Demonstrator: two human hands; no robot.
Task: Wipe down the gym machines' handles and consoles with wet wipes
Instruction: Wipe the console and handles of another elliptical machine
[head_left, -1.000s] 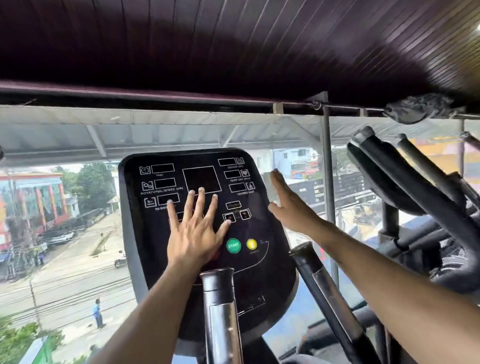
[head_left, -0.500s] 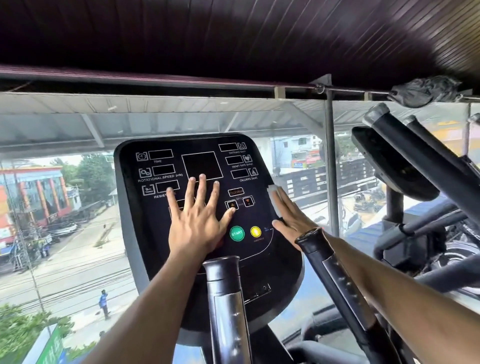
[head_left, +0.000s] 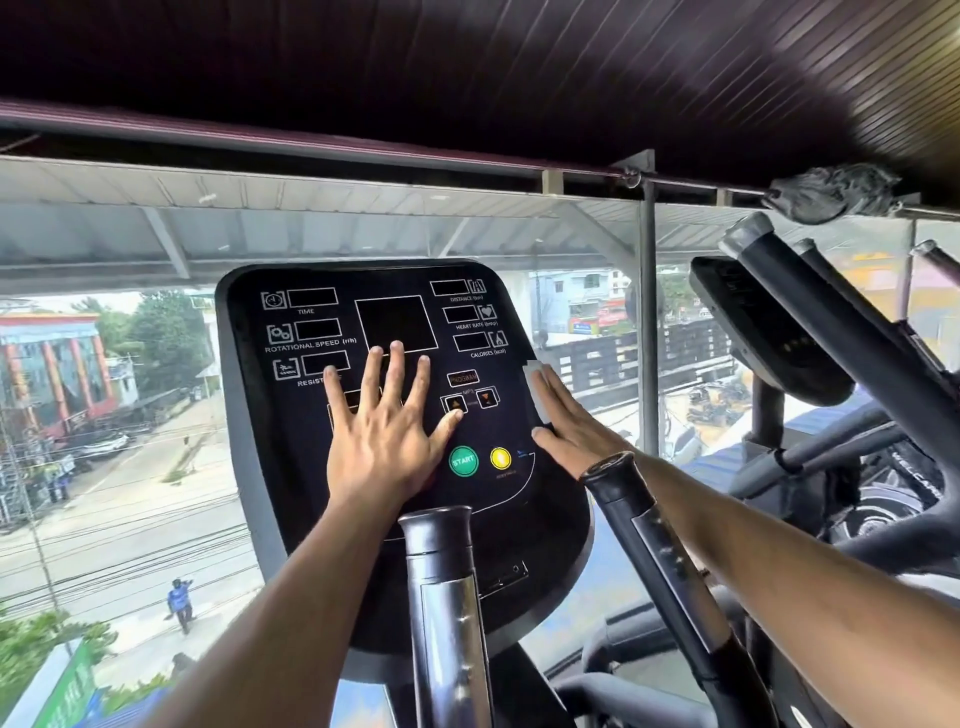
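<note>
A black exercise-machine console (head_left: 291, 467) with dark display windows, a green START button (head_left: 463, 461) and a yellow button (head_left: 500, 458) faces me. My left hand (head_left: 384, 431) lies flat on its middle, fingers spread and straight. My right hand (head_left: 571, 421) presses a white wet wipe (head_left: 537, 387) flat against the console's right edge; only part of the wipe shows past the fingertips. Two black-capped handles rise in front: one (head_left: 441, 587) below the left hand, one (head_left: 654, 551) crossing my right forearm.
A second machine with its own console (head_left: 763, 332) and thick black arms (head_left: 852, 332) stands close on the right. A glass wall with a metal post (head_left: 648, 338) is right behind the console, with a street far below. A dark slatted ceiling hangs low overhead.
My right hand came down from the console's upper right edge and now presses the wipe lower on that edge. My left hand stayed flat on the console.
</note>
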